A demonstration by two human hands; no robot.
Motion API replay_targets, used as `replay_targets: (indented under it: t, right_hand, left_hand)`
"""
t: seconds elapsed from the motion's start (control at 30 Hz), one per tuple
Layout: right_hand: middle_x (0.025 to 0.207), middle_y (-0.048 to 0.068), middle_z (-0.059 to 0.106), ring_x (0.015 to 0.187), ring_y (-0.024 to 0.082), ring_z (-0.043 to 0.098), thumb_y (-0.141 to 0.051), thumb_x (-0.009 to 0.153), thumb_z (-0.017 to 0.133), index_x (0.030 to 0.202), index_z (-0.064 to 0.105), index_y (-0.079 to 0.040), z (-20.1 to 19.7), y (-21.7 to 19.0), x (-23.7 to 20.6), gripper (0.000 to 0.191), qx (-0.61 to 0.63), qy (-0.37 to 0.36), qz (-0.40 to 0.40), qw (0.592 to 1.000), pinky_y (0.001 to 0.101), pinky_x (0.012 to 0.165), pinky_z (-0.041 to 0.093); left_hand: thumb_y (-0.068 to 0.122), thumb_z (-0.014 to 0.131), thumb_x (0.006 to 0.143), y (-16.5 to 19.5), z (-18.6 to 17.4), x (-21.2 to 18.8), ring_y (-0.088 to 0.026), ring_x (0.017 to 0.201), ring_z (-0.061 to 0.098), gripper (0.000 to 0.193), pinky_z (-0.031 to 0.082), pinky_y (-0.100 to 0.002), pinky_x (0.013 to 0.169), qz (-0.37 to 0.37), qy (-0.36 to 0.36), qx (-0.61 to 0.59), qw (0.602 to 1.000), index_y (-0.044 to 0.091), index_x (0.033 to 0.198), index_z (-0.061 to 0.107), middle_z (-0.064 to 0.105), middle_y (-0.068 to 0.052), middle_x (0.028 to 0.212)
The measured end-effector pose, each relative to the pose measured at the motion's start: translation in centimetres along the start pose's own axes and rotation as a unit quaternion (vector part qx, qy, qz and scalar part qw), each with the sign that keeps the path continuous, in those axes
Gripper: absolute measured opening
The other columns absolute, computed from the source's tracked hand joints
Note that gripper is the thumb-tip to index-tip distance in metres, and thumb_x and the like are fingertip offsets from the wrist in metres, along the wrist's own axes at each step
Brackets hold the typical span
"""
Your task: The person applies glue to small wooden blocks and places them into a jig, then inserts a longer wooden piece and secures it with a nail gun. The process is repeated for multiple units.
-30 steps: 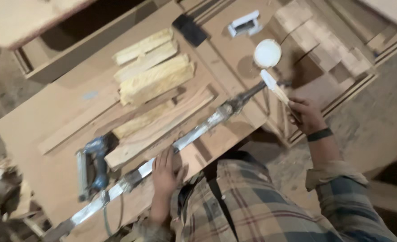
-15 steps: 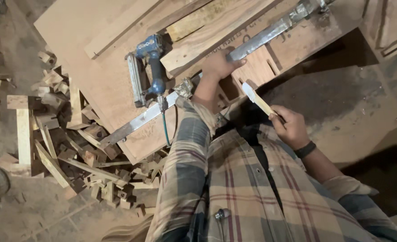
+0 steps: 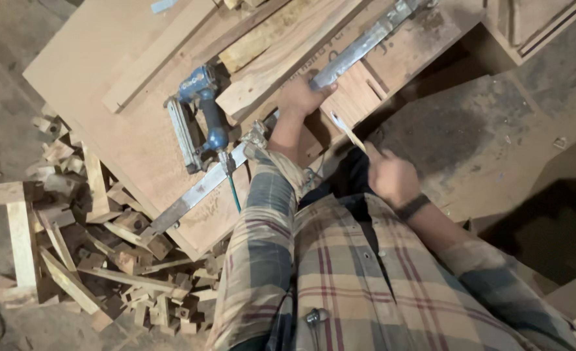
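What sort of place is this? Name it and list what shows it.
Most likely a carpentry workshop. A blue nail gun lies on a sheet-wood worktop, a long metal bar clamp sits under the left hand, and wood offcuts litter the dusty floor.

single head-worn view, looking steeply down, close over wooden workbench, scrap-strewn floor beside

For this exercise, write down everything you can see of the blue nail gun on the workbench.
The nail gun has a blue body and handle with a long grey metal magazine alongside. It lies on its side on the wooden workbench, beside the long metal bar. A thin green hose runs from its handle end. Neither hand touches it.
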State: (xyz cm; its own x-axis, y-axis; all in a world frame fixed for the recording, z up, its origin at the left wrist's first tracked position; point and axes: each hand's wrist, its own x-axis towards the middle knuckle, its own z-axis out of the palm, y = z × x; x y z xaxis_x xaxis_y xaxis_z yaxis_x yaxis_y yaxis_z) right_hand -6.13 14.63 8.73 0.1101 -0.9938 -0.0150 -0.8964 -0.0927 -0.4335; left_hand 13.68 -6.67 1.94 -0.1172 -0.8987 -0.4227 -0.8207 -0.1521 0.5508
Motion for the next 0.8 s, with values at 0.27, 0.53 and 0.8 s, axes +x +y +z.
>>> replay_targets:
  t: [0.27, 0.53, 0.8]
  right_hand:
    - [0.099, 0.019, 0.07, 0.073, 0.041, 0.065, -0.014, 0.092, 0.06, 0.135, 0.067, -0.016, 0.7, 1.2, -1.1, 0.044, 0.022, 0.028, 0.006, 0.999, 0.0496, 0.063, 0.053]
    - [0.087, 0.012, 0.064, 0.069, 0.035, 0.064, -0.015, 0.091, 0.062, 0.135, 0.068, -0.02, -1.5, -0.8, -1.9, 0.045, 0.031, 0.039, 0.005, 0.999, 0.0449, 0.062, 0.053]
    - [0.091, 0.01, 0.066, 0.074, 0.034, 0.066, -0.012, 0.09, 0.062, 0.137, 0.066, -0.017, -0.5, -1.7, -0.2, 0.048, 0.059, 0.063, 0.017, 0.996, 0.0439, 0.065, 0.054]
  left_hand:
    - [0.071, 0.071, 0.074, 0.3, -0.2, -0.2, -0.031, 0.117, 0.067, 0.078, 0.051, -0.044, 0.099, -0.011, -0.025, 0.003, 1.0, 0.027, 0.137, 0.064, 0.073, -0.012, 0.123]
    - [0.074, 0.07, 0.073, 0.1, -0.1, -0.3, -0.032, 0.117, 0.067, 0.081, 0.051, -0.044, 0.098, 0.005, -0.008, 0.009, 1.0, 0.025, 0.138, 0.062, 0.072, -0.012, 0.123]
    - [0.074, 0.069, 0.074, 0.0, -0.2, -0.5, -0.031, 0.116, 0.068, 0.081, 0.052, -0.044, 0.097, 0.001, -0.007, 0.004, 1.0, 0.025, 0.138, 0.062, 0.073, -0.011, 0.121]
